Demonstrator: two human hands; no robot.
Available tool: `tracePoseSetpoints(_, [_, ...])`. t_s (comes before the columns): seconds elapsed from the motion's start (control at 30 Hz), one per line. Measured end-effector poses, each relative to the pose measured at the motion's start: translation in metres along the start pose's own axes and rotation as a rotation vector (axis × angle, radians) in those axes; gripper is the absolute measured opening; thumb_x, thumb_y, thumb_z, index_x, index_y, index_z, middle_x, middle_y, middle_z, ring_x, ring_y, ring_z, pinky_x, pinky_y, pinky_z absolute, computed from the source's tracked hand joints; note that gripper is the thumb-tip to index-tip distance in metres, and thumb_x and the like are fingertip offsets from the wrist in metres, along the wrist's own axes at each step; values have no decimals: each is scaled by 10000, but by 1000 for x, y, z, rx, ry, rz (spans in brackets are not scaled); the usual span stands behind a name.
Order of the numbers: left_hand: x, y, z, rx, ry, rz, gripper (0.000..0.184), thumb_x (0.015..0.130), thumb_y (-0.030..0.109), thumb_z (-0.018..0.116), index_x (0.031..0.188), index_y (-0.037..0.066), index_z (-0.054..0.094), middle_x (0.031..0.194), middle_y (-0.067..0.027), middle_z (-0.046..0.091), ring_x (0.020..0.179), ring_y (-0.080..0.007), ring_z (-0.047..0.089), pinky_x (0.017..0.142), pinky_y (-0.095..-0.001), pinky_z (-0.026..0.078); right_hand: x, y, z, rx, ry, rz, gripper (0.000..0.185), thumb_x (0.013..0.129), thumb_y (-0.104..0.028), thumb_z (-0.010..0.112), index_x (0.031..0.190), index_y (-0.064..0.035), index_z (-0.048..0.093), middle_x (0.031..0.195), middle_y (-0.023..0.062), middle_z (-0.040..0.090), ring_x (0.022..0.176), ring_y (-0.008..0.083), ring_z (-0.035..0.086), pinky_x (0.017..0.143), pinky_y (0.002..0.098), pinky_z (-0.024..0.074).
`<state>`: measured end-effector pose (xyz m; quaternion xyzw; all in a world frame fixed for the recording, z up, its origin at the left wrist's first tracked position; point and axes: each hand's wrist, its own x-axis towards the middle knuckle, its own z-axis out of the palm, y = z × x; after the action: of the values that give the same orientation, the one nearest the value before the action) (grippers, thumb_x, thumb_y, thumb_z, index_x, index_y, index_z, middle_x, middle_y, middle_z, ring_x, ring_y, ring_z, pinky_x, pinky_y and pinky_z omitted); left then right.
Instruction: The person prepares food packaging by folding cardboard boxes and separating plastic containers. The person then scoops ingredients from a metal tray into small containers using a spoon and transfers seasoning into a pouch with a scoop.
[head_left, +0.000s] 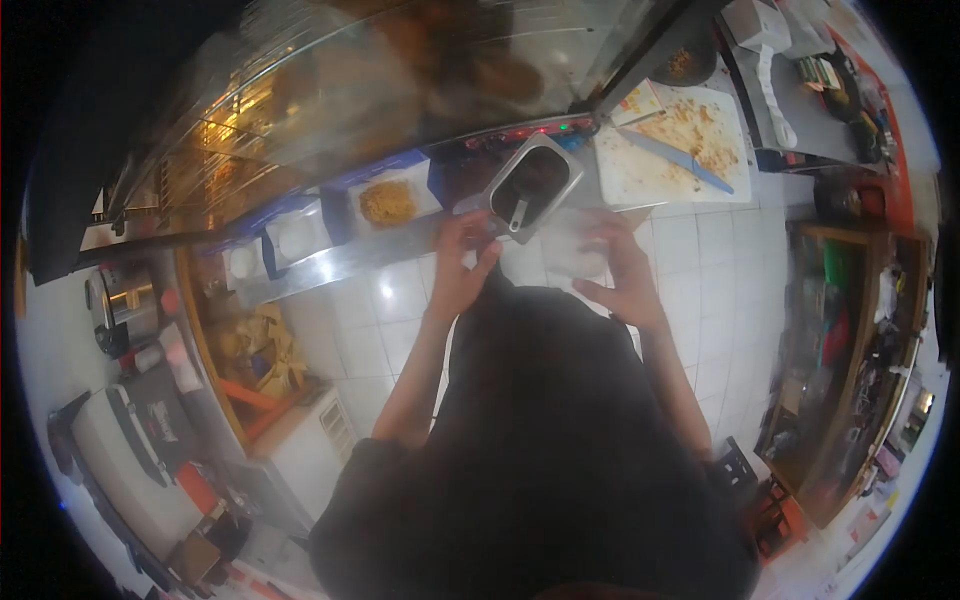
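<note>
A hazy, whitish see-through item (573,245), perhaps a plastic bag, is between my hands in front of the counter. The curved fingers and thumb of my right hand (628,272) are around its right side. My left hand (463,268) is near the counter edge, left of a metal container (574,181), with thumb and fingers apart and nothing clear between them. The container has dark contents and a utensil handle (518,215) at its near end. Right of it, a white cutting board (625,180) bears brown crumbs and a blue knife (680,160).
Left along the counter are a tray of yellowish food (388,203) and white round items (297,238). A glass display case (350,90) rises behind. A dark bowl (683,68) sits behind the board. Shelving (835,370) is at right, an open cabinet (255,360) at left.
</note>
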<state>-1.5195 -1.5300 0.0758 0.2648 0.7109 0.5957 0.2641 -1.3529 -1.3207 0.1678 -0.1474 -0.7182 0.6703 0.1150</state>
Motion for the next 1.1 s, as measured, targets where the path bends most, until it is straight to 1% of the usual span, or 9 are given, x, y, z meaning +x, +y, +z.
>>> tracePoseSetpoints(0.03, [6, 18, 7, -425, -230, -115, 549, 973, 285, 610, 1438, 72, 410, 1330, -90, 499, 1174, -226, 559, 986, -384, 468, 2, -10, 4, 29, -28, -36, 547, 712, -71, 842, 1198, -98, 592, 1427, 105, 432, 1319, 260, 458, 1068, 401, 406])
tracePoseSetpoints(0.07, [7, 27, 17, -425, -233, -112, 549, 973, 285, 610, 1438, 72, 410, 1330, -90, 499, 1174, -226, 559, 986, -384, 468, 4, -15, 6, 27, -26, -39, 547, 712, -71, 842, 1198, -98, 592, 1427, 105, 432, 1319, 260, 458, 1068, 401, 406])
tracePoseSetpoints(0.17, [13, 54, 42, -895, -405, -187, 665, 978, 419, 579, 1494, 67, 351, 1444, -85, 441, 1311, -222, 473, 1057, -394, 428, 9, -29, 8, -300, -92, -198, 668, 658, -224, 913, 1231, -67, 608, 1372, 129, 530, 1299, 311, 492, 1071, 416, 411])
tracePoseSetpoints(0.37, [12, 42, 54, -914, -528, -310, 662, 944, 409, 627, 1448, 50, 392, 1405, -90, 472, 1294, -228, 487, 1061, -402, 434, -7, -47, -9, -492, -49, -222, 678, 652, -264, 912, 1238, -77, 627, 1406, 119, 523, 1286, 329, 505, 1073, 433, 419])
tracePoseSetpoints(0.7, [20, 70, 89, -923, -633, -297, 643, 937, 355, 643, 1444, 61, 377, 1371, -105, 491, 1238, -251, 547, 1021, -414, 469, -32, -32, -35, -364, 62, -141, 690, 640, -265, 919, 1244, -86, 638, 1398, 133, 544, 1314, 312, 501, 1071, 423, 427])
tracePoseSetpoints(0.77, [23, 64, 93, -908, -647, -322, 595, 975, 360, 588, 1447, 69, 373, 1367, -109, 494, 1241, -253, 545, 1032, -421, 462, -34, -33, -37, -350, 98, -161, 691, 639, -265, 921, 1244, -84, 637, 1397, 136, 546, 1317, 315, 500, 1086, 434, 408])
tracePoseSetpoints(0.9, [21, 52, 106, -922, -575, -393, 535, 1008, 336, 519, 1449, 73, 368, 1367, -112, 497, 1244, -261, 544, 1046, -430, 453, -37, -28, -41, -384, 126, -180, 689, 650, -268, 915, 1249, -82, 628, 1399, 134, 541, 1319, 327, 494, 1093, 445, 395])
tracePoseSetpoints(0.97, [21, 53, 113, -1013, -521, -469, 496, 1015, 292, 484, 1445, 73, 369, 1359, -118, 506, 1246, -271, 543, 1058, -439, 445, -38, -29, -40, -351, 165, -163, 686, 685, -262, 896, 1275, -83, 596, 1396, 160, 522, 1313, 341, 487, 1088, 442, 394])
tracePoseSetpoints(1.1, [27, 72, 123, -1061, -522, -586, 488, 974, 213, 514, 1422, 67, 390, 1339, -122, 524, 1243, -270, 546, 1049, -440, 455, -40, -5, -46, -365, 237, -215, 659, 751, -216, 848, 1317, -72, 540, 1400, 180, 494, 1315, 337, 475, 1088, 433, 385])
